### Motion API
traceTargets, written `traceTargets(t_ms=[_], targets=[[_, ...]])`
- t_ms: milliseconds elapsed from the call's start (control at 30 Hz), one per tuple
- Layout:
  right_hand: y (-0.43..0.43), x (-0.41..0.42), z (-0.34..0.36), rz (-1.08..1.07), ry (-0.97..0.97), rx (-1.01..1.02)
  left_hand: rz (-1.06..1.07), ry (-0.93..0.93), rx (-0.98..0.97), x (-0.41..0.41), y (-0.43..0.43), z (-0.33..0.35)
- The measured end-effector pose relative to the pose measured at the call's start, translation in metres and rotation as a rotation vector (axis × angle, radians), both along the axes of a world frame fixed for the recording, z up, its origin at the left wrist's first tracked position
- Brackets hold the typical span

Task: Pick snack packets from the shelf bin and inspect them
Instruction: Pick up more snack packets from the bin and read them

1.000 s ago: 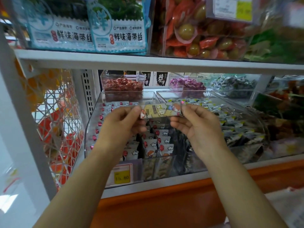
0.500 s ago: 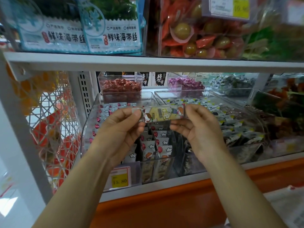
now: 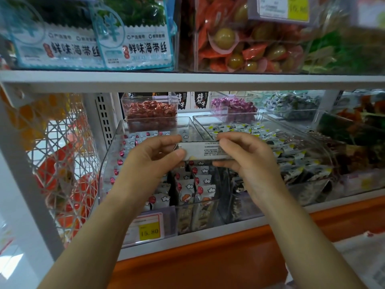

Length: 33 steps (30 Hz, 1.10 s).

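A small oblong snack packet [image 3: 203,150] is held level in front of the shelf, its pale printed back with small text facing me. My left hand [image 3: 153,157] pinches its left end and my right hand [image 3: 245,157] pinches its right end. Right behind and below the packet stands the clear shelf bin [image 3: 108,161], filled with several white packets bearing red balloon and cloud prints.
A second clear bin [image 3: 308,142] of dark-and-yellow packets stands to the right. Smaller boxes of red candies [image 3: 151,110] and purple candies [image 3: 233,105] sit behind. A yellow price tag [image 3: 149,232] hangs on the front. The upper shelf board [image 3: 187,79] runs just above; a wire basket [image 3: 60,163] hangs on the left.
The packet has been turned over between my fingers: its colourful cartoon front showed earlier, now the pale text side faces me. Both hands stay at the same place.
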State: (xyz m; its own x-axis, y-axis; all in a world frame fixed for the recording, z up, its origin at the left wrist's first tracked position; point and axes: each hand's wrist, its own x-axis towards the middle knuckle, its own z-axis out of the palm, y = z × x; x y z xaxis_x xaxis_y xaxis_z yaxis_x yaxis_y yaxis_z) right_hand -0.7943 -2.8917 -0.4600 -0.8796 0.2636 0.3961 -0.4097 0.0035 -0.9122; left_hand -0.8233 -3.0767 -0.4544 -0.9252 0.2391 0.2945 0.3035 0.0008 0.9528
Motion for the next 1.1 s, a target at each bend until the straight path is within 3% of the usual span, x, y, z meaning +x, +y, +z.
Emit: traceTargets(t_ms=[367,533,700,900,1100], targets=[[0.002,0.003,0.004,-0.260,0.054,0.266,0.010,0.169,-0.250,0.007,0.004,0.004],[-0.002,0.006,0.004,-0.199,0.118,0.414,0.042,0.128,-0.241,0.007,0.008,0.003],[0.000,0.006,0.006,-0.132,0.130,0.441,-0.014,0.011,-0.166,0.007,0.001,0.009],[0.002,0.008,0.006,-0.078,0.120,0.403,-0.027,0.078,-0.214,0.006,-0.006,0.010],[-0.005,0.003,0.000,-0.252,0.145,0.368,-0.028,0.098,-0.192,0.005,-0.005,0.008]])
